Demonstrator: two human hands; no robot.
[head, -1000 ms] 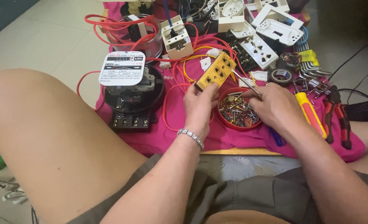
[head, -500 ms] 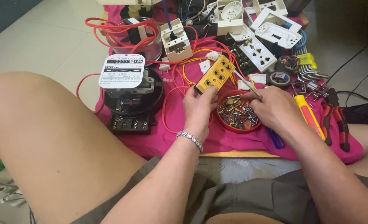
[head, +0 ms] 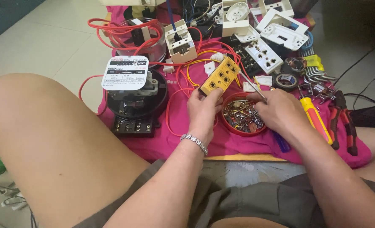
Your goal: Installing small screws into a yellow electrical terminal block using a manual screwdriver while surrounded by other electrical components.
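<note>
Glossy yellow plastic socket block (head: 219,77), matt pink cloth (head: 170,139).

The left hand (head: 203,110) grips the near end of a yellow socket block (head: 219,76), thumb on its face, tilting it up off the pink cloth (head: 175,139). Just right of that grip, the right hand (head: 280,112) pinches a thin metal tool (head: 250,81) whose tip meets the block's far side. Below both grips sits a red dish of screws (head: 241,118). Left of the held block stands a black electric meter (head: 137,99); right of the right hand lie a yellow-handled screwdriver (head: 316,120) and red-handled pliers (head: 343,122).
</note>
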